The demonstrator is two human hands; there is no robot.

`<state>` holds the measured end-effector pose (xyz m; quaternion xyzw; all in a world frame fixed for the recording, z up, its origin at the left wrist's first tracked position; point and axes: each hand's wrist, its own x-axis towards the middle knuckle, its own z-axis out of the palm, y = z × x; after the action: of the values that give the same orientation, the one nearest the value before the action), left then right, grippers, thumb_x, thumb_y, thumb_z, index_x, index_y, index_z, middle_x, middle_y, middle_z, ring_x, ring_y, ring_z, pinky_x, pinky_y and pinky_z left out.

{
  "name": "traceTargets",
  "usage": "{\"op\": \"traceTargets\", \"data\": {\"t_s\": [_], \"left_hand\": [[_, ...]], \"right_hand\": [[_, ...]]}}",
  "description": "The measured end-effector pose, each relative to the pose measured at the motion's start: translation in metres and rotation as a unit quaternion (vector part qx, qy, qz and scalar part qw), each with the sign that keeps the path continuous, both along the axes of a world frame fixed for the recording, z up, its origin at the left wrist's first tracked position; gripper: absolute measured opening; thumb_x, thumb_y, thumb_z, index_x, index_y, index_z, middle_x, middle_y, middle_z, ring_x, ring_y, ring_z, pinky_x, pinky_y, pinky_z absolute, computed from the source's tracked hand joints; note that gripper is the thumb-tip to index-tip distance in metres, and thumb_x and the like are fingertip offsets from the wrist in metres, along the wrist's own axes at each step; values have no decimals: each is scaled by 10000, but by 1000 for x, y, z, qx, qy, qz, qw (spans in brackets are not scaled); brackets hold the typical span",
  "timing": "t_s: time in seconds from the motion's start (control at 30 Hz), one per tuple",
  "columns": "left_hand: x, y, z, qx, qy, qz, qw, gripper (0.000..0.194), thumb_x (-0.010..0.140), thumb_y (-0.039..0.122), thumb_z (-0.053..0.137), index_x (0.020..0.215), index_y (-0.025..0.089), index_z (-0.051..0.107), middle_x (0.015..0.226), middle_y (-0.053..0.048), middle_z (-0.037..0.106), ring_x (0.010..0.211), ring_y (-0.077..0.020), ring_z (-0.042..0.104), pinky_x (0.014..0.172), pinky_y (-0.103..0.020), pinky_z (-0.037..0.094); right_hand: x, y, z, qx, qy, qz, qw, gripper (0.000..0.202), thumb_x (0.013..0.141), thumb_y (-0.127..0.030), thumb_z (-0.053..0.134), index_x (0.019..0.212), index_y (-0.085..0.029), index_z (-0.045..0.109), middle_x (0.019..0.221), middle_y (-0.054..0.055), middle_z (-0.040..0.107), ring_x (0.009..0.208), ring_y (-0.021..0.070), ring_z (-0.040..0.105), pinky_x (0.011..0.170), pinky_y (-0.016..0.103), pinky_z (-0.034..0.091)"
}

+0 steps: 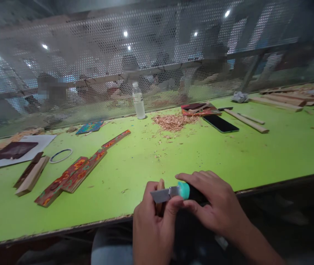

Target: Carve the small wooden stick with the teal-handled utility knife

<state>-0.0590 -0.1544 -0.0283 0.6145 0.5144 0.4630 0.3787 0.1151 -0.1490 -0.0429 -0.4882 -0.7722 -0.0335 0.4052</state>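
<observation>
My right hand (214,198) is closed around the black handle of a utility knife (184,190) with a teal collar. Its broad grey blade points left and lies across a small piece of wood (161,184). My left hand (155,224) grips that wood, fingers on the far side and thumb close to the knife's metal neck. Most of the wood is hidden behind the blade and fingers. Both hands are at the front edge of the green table (135,165), above my lap.
Painted wooden strips (85,169), wood blocks (32,176) and a tape ring (61,156) lie to the left. Further back are a water bottle (138,101), a heap of shavings (172,122), a phone (220,123) and wooden-handled tools (248,121). A perforated screen (162,44) stands behind the table.
</observation>
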Motion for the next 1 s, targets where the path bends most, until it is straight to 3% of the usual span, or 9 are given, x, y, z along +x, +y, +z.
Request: {"op": "traceTargets", "data": {"t_s": [0.33,0.43,0.53,0.6,0.77,1.0], "left_hand": [[5,-1,3,-15,18,40,999,420,942,640,585,872,226,590,666,51,604,600,-168,575,606,-249,387],[9,-1,2,-3,31,68,997,431,948,620,589,775,228,544,614,65,507,566,-145,493,584,-243,345],[10,-1,1,9,48,98,994,498,1000,553,530,655,233,368,571,82,325,523,-119,357,549,-252,269],[8,-1,0,7,44,91,995,518,1008,569,508,658,235,321,585,84,281,531,-118,324,549,-260,249],[2,0,3,-15,42,26,999,561,927,725,536,697,238,378,626,80,316,568,-126,324,560,-263,254],[1,-3,8,-32,18,13,999,586,844,802,575,827,216,575,586,72,445,541,-144,430,546,-262,298]], "right_hand": [[-6,-3,-3,24,-15,-44,999,440,1028,-559,509,1178,-171,650,833,61,685,746,242,593,677,361,393],[-7,1,-3,34,-7,-61,998,422,1027,-550,526,1182,-175,643,879,67,721,780,241,635,706,362,429],[-8,6,-4,40,10,-104,994,401,1014,-560,554,1164,-197,641,975,75,767,847,241,695,755,356,469],[-7,7,-4,37,16,-118,992,377,1010,-557,563,1155,-217,642,998,71,779,863,245,716,760,352,482],[-3,4,-1,29,39,-69,996,340,1022,-535,549,1149,-233,641,995,68,780,884,238,728,772,342,512],[1,-1,10,-30,10,4,999,500,1006,-650,476,1093,-206,688,842,56,733,731,222,664,647,340,473]]}}
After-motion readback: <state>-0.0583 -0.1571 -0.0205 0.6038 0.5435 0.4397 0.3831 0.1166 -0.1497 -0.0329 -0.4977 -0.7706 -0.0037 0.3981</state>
